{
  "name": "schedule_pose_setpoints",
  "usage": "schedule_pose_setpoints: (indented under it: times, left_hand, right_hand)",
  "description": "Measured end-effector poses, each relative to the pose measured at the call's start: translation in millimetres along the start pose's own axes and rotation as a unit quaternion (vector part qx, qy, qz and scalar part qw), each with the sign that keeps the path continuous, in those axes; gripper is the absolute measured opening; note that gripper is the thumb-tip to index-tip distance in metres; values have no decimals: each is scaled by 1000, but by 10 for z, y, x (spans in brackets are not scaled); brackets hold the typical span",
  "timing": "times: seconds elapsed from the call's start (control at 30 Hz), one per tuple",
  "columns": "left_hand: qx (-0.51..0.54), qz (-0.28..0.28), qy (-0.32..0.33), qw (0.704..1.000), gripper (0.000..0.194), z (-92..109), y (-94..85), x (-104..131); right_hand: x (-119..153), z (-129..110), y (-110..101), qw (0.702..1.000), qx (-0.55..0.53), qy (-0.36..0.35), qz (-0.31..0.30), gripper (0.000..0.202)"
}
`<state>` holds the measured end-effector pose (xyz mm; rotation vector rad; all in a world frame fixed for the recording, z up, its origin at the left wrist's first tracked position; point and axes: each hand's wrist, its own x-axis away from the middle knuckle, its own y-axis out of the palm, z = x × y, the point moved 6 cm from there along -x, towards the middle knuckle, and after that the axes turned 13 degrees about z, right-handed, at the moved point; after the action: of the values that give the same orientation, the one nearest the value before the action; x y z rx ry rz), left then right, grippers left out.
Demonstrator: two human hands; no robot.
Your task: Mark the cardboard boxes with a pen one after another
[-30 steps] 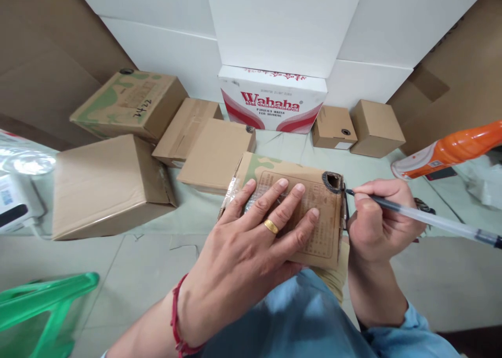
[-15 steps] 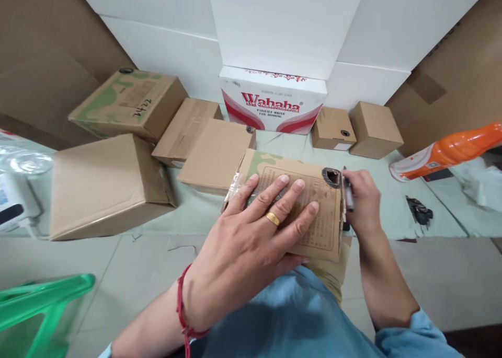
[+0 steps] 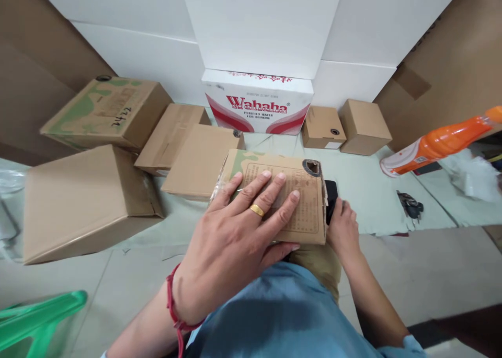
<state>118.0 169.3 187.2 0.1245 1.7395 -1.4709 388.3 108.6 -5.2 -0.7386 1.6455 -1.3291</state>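
Note:
A cardboard box (image 3: 309, 217) with green print, a boxed text panel and a dark-ringed hole in its top lies at the table's front edge. My left hand (image 3: 243, 222) lies flat on it, fingers spread, with a gold ring and a red cord at the wrist. Along the box's torn right side is my right hand (image 3: 345, 230), its fingers curled. Whatever those fingers hold is hidden. Just beyond them, a flat black object like a phone (image 3: 332, 193) shows beside the box.
Several plain cardboard boxes (image 3: 82, 191) stand at left, and a white Wahaha carton (image 3: 257, 104) at the back. Two small boxes (image 3: 364, 125) are right of it. An orange bottle (image 3: 439, 143) and keys (image 3: 410, 205) lie farther right. A green plastic stool (image 3: 47, 308) is at lower left.
My right hand has moved down along the box's right side, and the slim pen-like tool seen in it before no longer shows. The black object has come into view. The left hand stays on the box.

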Motion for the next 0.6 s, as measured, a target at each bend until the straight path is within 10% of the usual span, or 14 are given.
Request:
schedule_pose_setpoints:
  times: [0.43,0.6]
  left_hand:
    - [1,15,9,1000,58,-18,-33,16]
    - [1,22,13,1000,55,14,-23,9]
  right_hand:
    - [-103,421,197,976,-124,155,-93,99]
    - [-104,498,-123,951,-240,193,-34,87]
